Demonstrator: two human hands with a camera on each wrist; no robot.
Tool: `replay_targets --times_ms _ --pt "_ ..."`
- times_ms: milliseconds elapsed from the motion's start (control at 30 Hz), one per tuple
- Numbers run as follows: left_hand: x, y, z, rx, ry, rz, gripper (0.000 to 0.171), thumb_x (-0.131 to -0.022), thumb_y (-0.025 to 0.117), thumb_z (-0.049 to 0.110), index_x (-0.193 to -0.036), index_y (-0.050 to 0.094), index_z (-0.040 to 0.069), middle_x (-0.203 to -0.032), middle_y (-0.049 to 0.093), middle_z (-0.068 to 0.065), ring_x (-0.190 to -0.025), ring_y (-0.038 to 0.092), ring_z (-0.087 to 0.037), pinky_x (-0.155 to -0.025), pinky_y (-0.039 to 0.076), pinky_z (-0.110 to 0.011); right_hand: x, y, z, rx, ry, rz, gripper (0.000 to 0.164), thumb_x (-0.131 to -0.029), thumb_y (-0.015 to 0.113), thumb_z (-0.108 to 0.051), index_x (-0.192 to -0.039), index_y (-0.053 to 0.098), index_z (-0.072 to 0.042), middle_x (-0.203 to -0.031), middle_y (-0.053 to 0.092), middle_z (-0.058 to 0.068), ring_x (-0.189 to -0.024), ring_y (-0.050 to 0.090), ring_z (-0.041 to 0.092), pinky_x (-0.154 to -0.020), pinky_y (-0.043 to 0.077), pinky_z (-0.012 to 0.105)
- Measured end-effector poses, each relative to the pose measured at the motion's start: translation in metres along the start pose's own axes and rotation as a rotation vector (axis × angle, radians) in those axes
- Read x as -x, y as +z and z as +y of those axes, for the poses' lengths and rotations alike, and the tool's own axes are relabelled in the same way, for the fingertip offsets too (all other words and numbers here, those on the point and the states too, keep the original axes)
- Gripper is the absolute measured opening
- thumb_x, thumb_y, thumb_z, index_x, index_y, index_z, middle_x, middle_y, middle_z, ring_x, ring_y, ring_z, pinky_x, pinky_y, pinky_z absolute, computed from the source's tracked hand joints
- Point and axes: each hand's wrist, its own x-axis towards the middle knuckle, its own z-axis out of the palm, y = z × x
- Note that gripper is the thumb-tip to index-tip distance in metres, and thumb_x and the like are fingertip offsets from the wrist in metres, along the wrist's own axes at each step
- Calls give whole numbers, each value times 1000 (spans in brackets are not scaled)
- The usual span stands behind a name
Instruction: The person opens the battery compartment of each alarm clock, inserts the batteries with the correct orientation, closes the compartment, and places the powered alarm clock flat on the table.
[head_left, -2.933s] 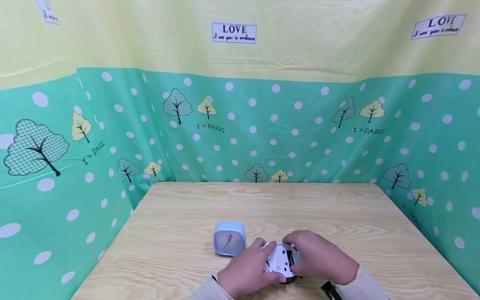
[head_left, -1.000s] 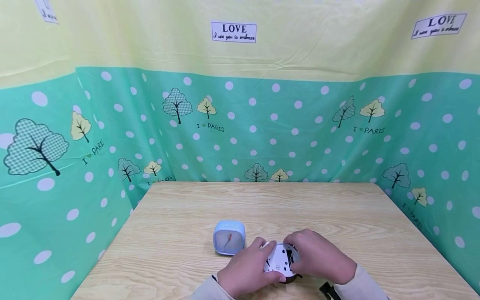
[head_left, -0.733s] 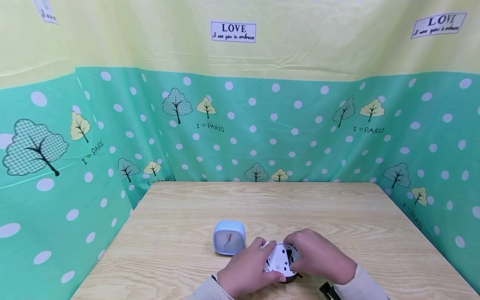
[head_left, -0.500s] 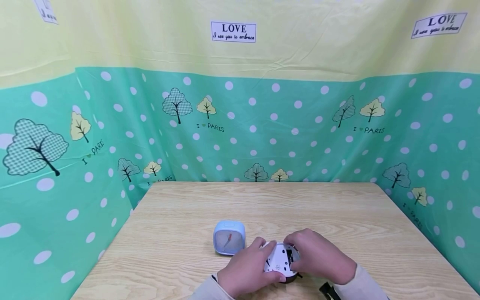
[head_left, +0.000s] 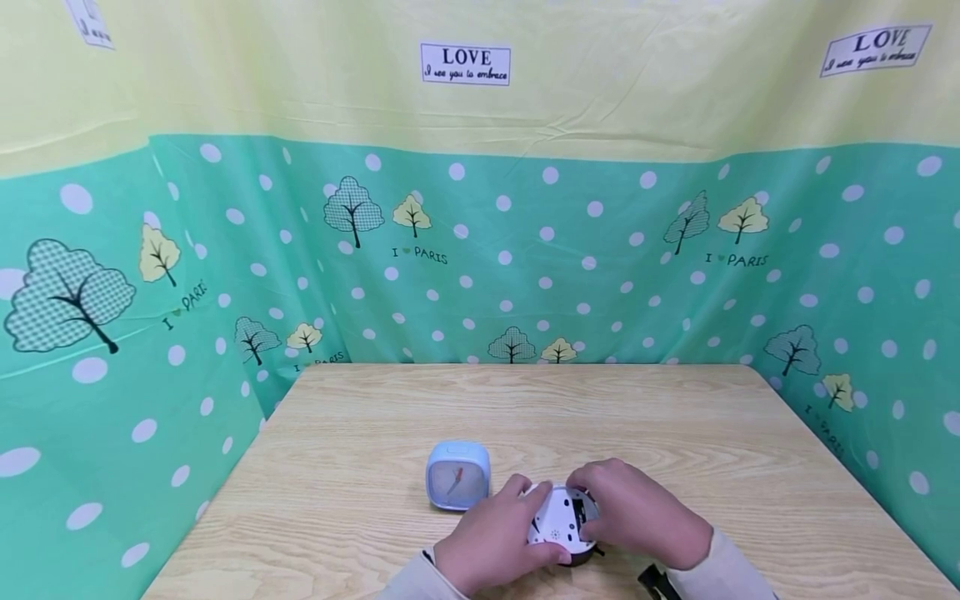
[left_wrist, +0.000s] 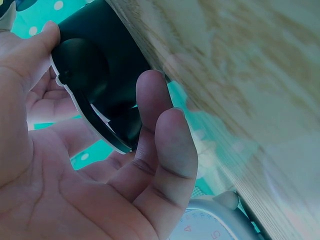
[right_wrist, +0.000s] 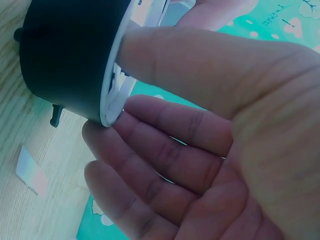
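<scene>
A round alarm clock (head_left: 555, 518) with a black body (right_wrist: 70, 55) and a white back lies back-up on the table between my hands. Its battery compartment (head_left: 580, 510) is uncovered and dark inside. My left hand (head_left: 491, 537) grips the clock by its left side, thumb at the near edge and fingers at the far edge. With the thumb on the white back by the compartment and fingertips at the rim, my right hand (head_left: 637, 512) holds the right side. In the right wrist view the thumb tip hides part of the compartment.
A light blue square alarm clock (head_left: 457, 477) stands upright just left of my hands. In the right wrist view a small pale flat piece (right_wrist: 31, 170) lies on the wooden table (head_left: 375, 417) beside the black clock. Patterned curtains (head_left: 525, 250) enclose the table.
Over the last few seconds my right hand has shifted very slightly at the battery compartment. My left hand and both clocks stay in place.
</scene>
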Motion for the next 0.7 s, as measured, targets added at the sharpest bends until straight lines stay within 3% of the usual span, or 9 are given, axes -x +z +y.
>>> replay_targets --times_ms 300,700 --pt "-2 2 -1 1 -10 -20 85 -85 69 72 -154 49 26 -134 57 1 -84 54 -4 -71 51 -27 1 -2 -1 18 18 -12 39 -71 93 -18 -108 79 -13 -97 76 -6 -81 61 5 -73 53 31" --pt "0 2 -1 -23 5 16 88 -84 70 72 -154 49 24 -134 57 -1 -83 57 -7 -70 52 -29 4 -9 2 41 -12 58 30 -81 85 -12 -110 79 -12 -103 78 -2 -92 70 15 -81 59 38"
